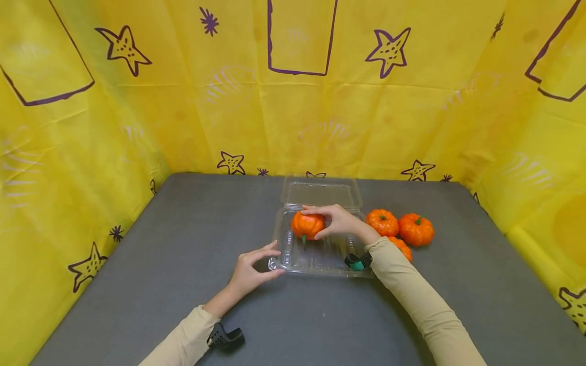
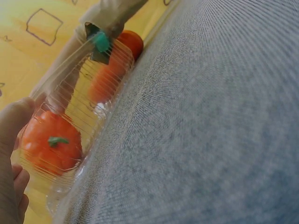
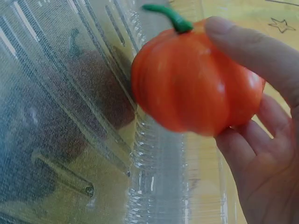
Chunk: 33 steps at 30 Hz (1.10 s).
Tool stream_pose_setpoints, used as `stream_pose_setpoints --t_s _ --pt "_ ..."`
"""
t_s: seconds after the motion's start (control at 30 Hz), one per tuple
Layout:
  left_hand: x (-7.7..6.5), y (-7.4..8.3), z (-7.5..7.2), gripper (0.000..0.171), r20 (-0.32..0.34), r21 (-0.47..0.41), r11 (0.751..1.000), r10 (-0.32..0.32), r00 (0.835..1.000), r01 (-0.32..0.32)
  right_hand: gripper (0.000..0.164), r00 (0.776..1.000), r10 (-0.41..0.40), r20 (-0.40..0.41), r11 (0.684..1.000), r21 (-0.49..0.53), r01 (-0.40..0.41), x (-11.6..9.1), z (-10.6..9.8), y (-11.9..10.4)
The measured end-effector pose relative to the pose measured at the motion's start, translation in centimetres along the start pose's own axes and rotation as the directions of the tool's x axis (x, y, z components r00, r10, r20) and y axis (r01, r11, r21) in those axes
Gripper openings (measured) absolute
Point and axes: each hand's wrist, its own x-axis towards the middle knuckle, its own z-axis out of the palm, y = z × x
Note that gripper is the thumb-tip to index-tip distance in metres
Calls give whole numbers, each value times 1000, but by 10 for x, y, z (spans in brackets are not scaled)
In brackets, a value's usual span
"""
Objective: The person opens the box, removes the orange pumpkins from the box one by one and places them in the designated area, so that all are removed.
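Observation:
My right hand [image 1: 336, 219] grips a small orange pumpkin [image 1: 308, 225] over the left part of a clear plastic clamshell container [image 1: 316, 262]. The pumpkin's green stem points toward me in the head view. Seen from the right wrist, the thumb lies near the stem [image 3: 175, 19] and the fingers wrap the far side; a dim reflection shows in the container floor. My left hand [image 1: 252, 269] holds the container's front left corner, thumb on the front edge and fingers along the left side. The hinged lid [image 1: 320, 193] lies folded back, away from me.
Three more small pumpkins sit right of the container: one behind [image 1: 382, 222], one farther right [image 1: 416, 230], and one [image 1: 401, 248] partly hidden by my right sleeve. The grey table [image 1: 197, 229] ends at a yellow cloth backdrop [image 1: 293, 117] with star drawings.

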Motion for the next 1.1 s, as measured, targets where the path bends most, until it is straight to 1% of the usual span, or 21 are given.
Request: stream_pose_setpoints --t_s 0.17,0.23,0.37,0.5,0.63,0.77,0.87,1.0,1.1 --pt "0 1 0 40 -4 3 1000 -3 1000 3 63 1000 -16 -1 1000 11 16 1 2 5" --pt "0 1 0 41 -7 3 1000 2 1000 -2 63 1000 -18 -7 998 54 18 1 3 7" --pt "2 0 1 41 -11 8 1000 17 1000 -17 61 998 -13 -57 998 64 17 0 2 7" --pt "3 0 2 41 -7 7 1000 23 1000 -23 63 994 23 -102 998 58 -17 -2 0 5" --pt "1 -1 2 42 -8 -4 1000 25 1000 -25 67 995 69 -78 993 104 -60 -2 1 7" --pt "0 -1 1 42 -13 -10 999 31 999 -31 65 993 99 -66 987 135 -89 -2 2 8" --pt "0 -2 1 42 -19 -14 999 44 999 -44 63 989 127 -73 975 194 -110 -1 3 8" --pt "0 -4 1 42 -28 -18 998 64 998 -65 62 982 162 -96 949 289 -128 -1 0 7" --pt "0 -4 1 42 -30 -19 997 77 997 -78 61 976 183 -119 937 323 -137 -1 -3 5"
